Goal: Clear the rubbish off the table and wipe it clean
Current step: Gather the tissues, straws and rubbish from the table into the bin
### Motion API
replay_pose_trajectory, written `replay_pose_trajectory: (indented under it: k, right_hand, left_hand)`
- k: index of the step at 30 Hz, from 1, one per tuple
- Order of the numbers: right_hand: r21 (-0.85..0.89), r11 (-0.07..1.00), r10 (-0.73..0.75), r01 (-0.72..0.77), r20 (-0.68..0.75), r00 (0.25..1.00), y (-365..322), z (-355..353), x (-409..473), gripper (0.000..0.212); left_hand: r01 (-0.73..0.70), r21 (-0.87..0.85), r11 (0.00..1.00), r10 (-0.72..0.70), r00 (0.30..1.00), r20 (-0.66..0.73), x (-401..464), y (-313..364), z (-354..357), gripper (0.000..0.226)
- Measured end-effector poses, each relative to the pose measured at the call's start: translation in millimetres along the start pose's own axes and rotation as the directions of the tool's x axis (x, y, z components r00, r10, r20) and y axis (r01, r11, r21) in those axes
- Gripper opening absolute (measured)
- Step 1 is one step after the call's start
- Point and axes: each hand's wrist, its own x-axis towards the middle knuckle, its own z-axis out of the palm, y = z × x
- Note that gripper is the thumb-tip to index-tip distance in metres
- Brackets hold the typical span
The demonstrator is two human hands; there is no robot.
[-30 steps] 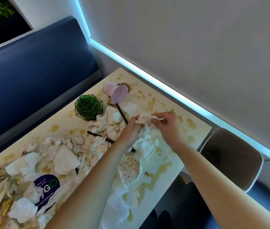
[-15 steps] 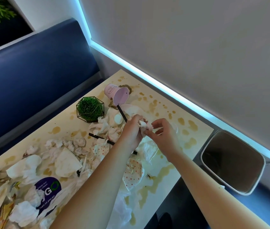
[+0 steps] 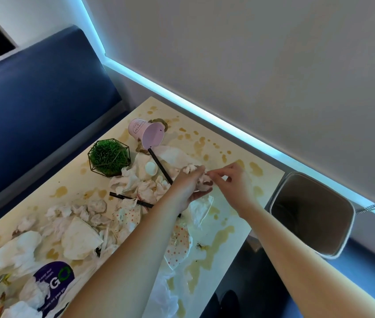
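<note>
right hand has shifted to pinching, apparently, the tissue wad cupped in left hand; binning next

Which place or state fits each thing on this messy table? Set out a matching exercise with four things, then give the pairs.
Things:
1. pink bucket
2. green plant
3. bin
4. crumpled tissue

Places or states:
A. held in the left hand
B. inside a wire frame
C. tipped on its side
D. beside the table's end, open

Pairs: 1-C, 2-B, 3-D, 4-A
</note>
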Motion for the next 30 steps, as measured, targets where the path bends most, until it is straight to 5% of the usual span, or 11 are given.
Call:
replay_pose_trajectory:
  k: [3, 8, 13, 16, 21, 25, 30]
  right_hand:
    - [-0.124, 0.991, 0.044, -0.054, -0.083, 0.996, 21, -9, 15, 0.01]
    - [-0.485, 0.865, 0.103, -0.131, -0.084, 0.991, 48, -14, 40, 0.029]
    - [-0.646, 0.753, 0.171, -0.122, 0.013, 0.985, 57, -10, 48, 0.067]
    - [-0.676, 0.73, 0.167, -0.097, 0.039, 0.985, 62, -7, 49, 0.058]
    - [-0.555, 0.829, 0.105, -0.074, 0.026, 0.994, 66, -6, 43, 0.039]
    - [-0.287, 0.936, 0.21, -0.203, -0.007, 0.978, 68, -25, 32, 0.037]
    - [-0.104, 0.954, 0.275, -0.283, -0.082, 0.958, 87, -69, 6, 0.042]
  left_hand:
    - [-0.014, 0.05, 0.999, 0.018, 0.997, -0.079, 11, 1, 5, 0.007]
    - [-0.014, 0.351, 0.936, 0.041, 0.997, -0.07, 22, 8, 13, 0.05]
    - [-0.11, 0.325, 0.939, 0.143, 0.986, -0.08, 29, 13, 28, 0.018]
    - [-0.21, 0.287, 0.935, 0.236, 0.97, -0.058, 31, 10, 33, 0.03]
    - [-0.172, 0.354, 0.919, 0.206, 0.977, -0.06, 31, 4, 34, 0.007]
    - [-0.172, 0.416, 0.893, 0.211, 0.976, -0.05, 35, -7, 47, 0.059]
    - [-0.193, 0.59, 0.784, 0.222, 0.975, 0.025, 42, -19, 94, 0.042]
